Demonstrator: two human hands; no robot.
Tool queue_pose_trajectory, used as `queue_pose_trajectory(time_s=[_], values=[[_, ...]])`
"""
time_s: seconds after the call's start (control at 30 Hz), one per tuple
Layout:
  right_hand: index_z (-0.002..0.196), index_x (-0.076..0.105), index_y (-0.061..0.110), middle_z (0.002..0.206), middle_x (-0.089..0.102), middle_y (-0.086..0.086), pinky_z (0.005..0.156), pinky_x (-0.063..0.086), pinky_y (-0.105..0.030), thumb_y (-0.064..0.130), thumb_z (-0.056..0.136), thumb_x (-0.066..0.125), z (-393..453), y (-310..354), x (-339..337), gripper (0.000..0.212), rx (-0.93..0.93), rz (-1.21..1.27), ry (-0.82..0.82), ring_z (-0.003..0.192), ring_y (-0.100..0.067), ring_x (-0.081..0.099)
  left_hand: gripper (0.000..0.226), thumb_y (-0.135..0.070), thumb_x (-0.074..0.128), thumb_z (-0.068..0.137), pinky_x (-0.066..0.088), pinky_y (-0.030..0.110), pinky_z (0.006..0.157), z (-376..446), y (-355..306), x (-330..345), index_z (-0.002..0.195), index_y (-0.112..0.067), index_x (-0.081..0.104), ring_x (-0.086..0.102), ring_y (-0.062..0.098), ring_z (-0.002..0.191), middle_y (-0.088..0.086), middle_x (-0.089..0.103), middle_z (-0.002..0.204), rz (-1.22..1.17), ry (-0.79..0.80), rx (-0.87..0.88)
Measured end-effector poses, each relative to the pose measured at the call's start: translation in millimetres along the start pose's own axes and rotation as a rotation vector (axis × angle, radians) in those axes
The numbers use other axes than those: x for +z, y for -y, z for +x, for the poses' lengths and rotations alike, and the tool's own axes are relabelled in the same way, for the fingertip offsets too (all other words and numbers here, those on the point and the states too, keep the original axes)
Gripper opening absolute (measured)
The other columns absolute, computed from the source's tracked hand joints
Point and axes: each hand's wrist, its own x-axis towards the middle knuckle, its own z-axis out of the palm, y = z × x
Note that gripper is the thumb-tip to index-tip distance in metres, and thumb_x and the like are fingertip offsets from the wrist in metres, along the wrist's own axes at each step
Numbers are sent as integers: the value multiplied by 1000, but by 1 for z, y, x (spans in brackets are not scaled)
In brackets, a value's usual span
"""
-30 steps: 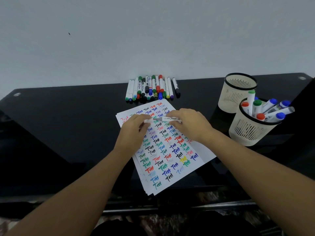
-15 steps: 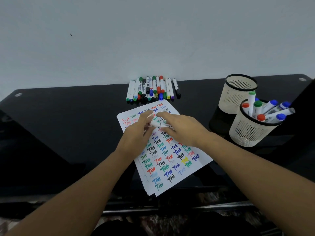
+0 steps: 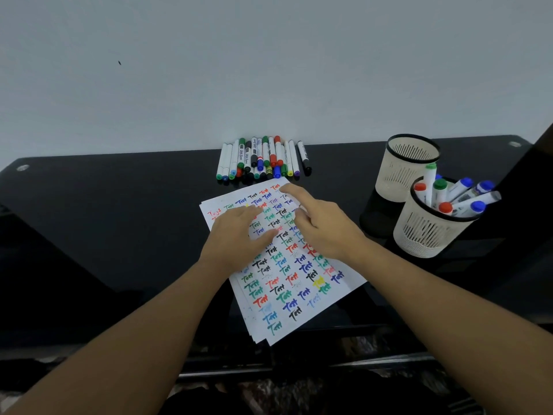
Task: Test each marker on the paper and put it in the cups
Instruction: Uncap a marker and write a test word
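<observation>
My white paper (image 3: 302, 295) is showing rows of the word "Test" in red, green, blue, black, light blue and one yellow. The markers (image 3: 263, 158) lying by the pale grey wall (image 3: 269, 61) are wearing green, red, blue, black, yellow and purple caps on white barrels. Both cream cups (image 3: 425, 232) are sporting black rims and slotted sides on my glossy black table (image 3: 104, 220).

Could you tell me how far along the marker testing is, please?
Partly done. The paper is covered in test words, and several markers stand in the near cup. Both hands, left hand and right hand, hover over the sheet; any marker held is hidden. A row of markers remains; the far cup looks empty.
</observation>
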Motion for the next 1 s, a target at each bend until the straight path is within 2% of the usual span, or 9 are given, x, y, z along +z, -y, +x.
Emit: queue_pose_trajectory(time_s=[0.23, 0.33, 0.4, 0.53, 0.6, 0.7, 0.83, 0.9, 1.0], values=[[149, 31, 52, 63, 52, -2, 49, 40, -34, 19, 109, 35, -9, 2, -6, 52, 100, 240, -52, 48, -9, 41, 75, -75, 54, 87, 35, 45, 116, 2, 1, 1, 146, -29, 50, 41, 16, 139, -5, 50, 149, 2, 32, -30], [138, 52, 46, 83, 62, -2, 72, 56, -33, 22, 112, 33, -15, 5, -14, 40, 184, 345, -39, 68, -11, 62, 77, -76, 52, 88, 32, 43, 118, 4, 0, -4, 148, -29, 49, 38, 15, 141, -6, 47, 153, 13, 76, -19], [130, 62, 39, 101, 67, 4, 90, 55, -35, 23, 111, 36, -17, 6, -18, 36, 240, 369, -23, 92, -8, 68, 77, -74, 52, 88, 27, 42, 121, 6, 0, -11, 152, -31, 43, 33, 15, 146, -6, 41, 158, -12, 149, -21], [139, 46, 39, 124, 65, 3, 96, 54, -38, 12, 105, 49, -25, 1, -29, 44, 284, 508, 65, 116, -16, 64, 91, -87, 38, 82, -1, 51, 126, 4, 3, -18, 159, -45, 14, -2, 20, 157, -3, 7, 171, 196, 262, -1], [133, 42, 32, 116, 69, -3, 97, 57, -37, 2, 100, 57, -30, -3, -31, 47, 270, 470, 74, 114, -21, 67, 100, -94, 31, 76, -6, 50, 125, -5, 3, -19, 160, -47, 2, -13, 22, 156, -1, -6, 171, 217, 275, -44], [116, 44, 26, 102, 67, -12, 85, 62, -43, 14, 97, 72, -34, -2, -29, 36, 275, 368, -13, 96, -28, 71, 108, -102, 20, 70, -6, 50, 125, -24, 1, -17, 159, -47, -5, -16, 23, 156, 0, -13, 170, 232, 279, -51], [110, 47, 22, 83, 69, -8, 69, 59, -38, 45, 108, 50, -39, 4, -30, 23, 335, 400, -84, 61, -16, 66, 112, -105, 8, 65, -5, 48, 126, -39, 3, -12, 160, -46, 0, -11, 22, 156, -1, -8, 171, 261, 301, -42], [109, 56, 22, 80, 67, -4, 65, 52, -35, 56, 108, 40, -40, 7, -29, 37, 363, 405, -97, 61, -11, 57, 113, -105, 7, 64, -6, 48, 125, -40, 3, -12, 160, -46, 3, -10, 21, 156, -2, -6, 171, 267, 292, -36], [88, 62, 16, 70, 57, 4, 61, 41, -28, 54, 107, 47, -42, 8, -32, 44, 317, 208, -198, 60, -7, 48, 112, -105, 11, 65, -7, 48, 125, -39, 3, -13, 160, -47, 6, -9, 20, 156, -2, -4, 171, 249, 294, -39]])
